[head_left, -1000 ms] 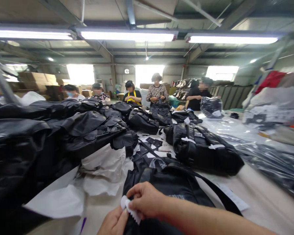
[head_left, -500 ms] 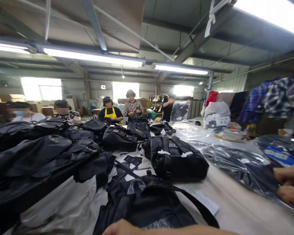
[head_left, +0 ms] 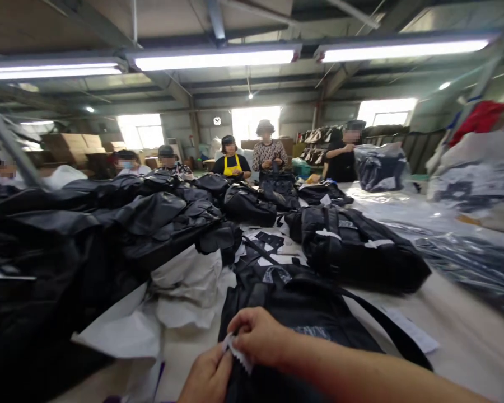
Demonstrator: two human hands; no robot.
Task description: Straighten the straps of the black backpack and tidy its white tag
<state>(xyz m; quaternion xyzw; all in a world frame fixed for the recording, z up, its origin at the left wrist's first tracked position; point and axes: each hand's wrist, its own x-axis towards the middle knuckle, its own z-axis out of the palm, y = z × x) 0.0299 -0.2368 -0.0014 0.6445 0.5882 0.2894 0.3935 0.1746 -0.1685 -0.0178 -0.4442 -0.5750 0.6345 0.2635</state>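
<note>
A black bag (head_left: 285, 302) with a long strap lies flat on the table before me. At its left edge, my right hand (head_left: 260, 336) pinches a small white strip with a zigzag edge (head_left: 240, 358) between thumb and fingers. My left hand (head_left: 208, 372) is closed on the other end of that strip, its thumb pressed close to my right fingertips. What the strip is made of I cannot make out. My right forearm crosses over the lower part of the bag and hides some of it.
Black bags (head_left: 163, 218) are heaped along the left. A black backpack (head_left: 357, 246) with white ties stands beyond my bag. Crumpled off-white paper (head_left: 189, 285) lies left of my hands, plastic-wrapped goods (head_left: 470, 268) at right. Several co-workers, one in a yellow apron (head_left: 232, 166), stand across the table.
The view has swung left, so scenery sits further right. Both my hands are now together at the bag's left edge with the white strip; before, one hand and forearm showed low over the bag.
</note>
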